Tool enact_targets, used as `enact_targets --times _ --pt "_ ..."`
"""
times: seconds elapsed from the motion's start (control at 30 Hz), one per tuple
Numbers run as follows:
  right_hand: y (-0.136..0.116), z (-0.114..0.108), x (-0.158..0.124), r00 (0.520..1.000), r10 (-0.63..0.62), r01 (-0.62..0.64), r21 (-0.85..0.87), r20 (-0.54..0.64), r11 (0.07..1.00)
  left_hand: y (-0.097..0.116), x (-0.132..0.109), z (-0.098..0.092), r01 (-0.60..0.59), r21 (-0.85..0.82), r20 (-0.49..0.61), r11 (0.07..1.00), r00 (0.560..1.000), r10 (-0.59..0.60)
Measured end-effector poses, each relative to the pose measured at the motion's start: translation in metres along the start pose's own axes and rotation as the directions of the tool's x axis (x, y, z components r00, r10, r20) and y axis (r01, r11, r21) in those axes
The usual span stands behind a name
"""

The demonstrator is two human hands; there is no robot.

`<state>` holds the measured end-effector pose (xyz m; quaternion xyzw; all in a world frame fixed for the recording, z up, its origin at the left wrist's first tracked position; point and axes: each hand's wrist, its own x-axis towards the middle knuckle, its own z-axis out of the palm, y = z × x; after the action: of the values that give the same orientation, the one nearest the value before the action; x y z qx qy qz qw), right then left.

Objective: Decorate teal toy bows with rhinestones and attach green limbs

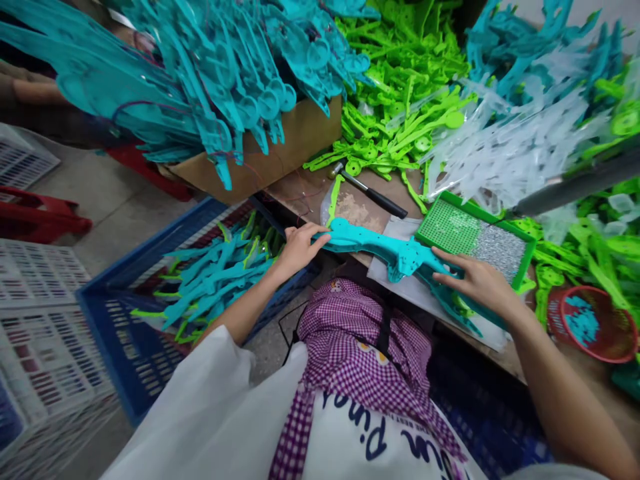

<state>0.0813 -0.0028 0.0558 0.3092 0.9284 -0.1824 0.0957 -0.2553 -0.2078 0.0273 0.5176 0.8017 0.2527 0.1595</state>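
A long teal plastic part [367, 241] with small holes along it lies across the front edge of the workbench. My left hand [303, 250] is closed on its narrow left end, thumb and fingers on either side. Toward the right end, my right hand [473, 280] grips the part with thumb and index finger apart across it; the other fingers are partly hidden. Beneath it lies a white sheet [377, 272]. Just behind my right hand stands a green tray [525, 263] of small silvery pieces. A hammer [375, 195] with a black handle lies behind the part.
Lime-green plastic parts [400, 127] are heaped at the back. Teal parts [240, 80] overhang a cardboard box [300, 137]. Clear plastic pieces [525, 140] lie back right, near a red bowl [620, 333]. At left, a blue crate [110, 333] holds teal-and-green pieces; another person's arm [35, 92] shows.
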Motion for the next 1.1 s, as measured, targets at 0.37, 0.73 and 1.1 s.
enact_targets --times 0.37,0.73,1.1 --pt "-0.013 0.009 -0.006 0.998 0.000 -0.002 -0.030 -0.063 1.000 -0.012 -0.003 -0.001 0.061 -0.064 -0.029 0.996 0.998 -0.063" --pt "-0.018 0.014 -0.004 0.999 -0.018 0.016 -0.084 -0.032 0.996 -0.023 0.000 -0.005 0.088 -0.084 -0.017 0.993 0.996 -0.089" --pt "-0.010 0.007 0.000 0.999 0.014 -0.015 -0.022 -0.030 1.000 -0.028 0.031 -0.012 0.213 -0.317 0.204 0.924 0.967 -0.153"
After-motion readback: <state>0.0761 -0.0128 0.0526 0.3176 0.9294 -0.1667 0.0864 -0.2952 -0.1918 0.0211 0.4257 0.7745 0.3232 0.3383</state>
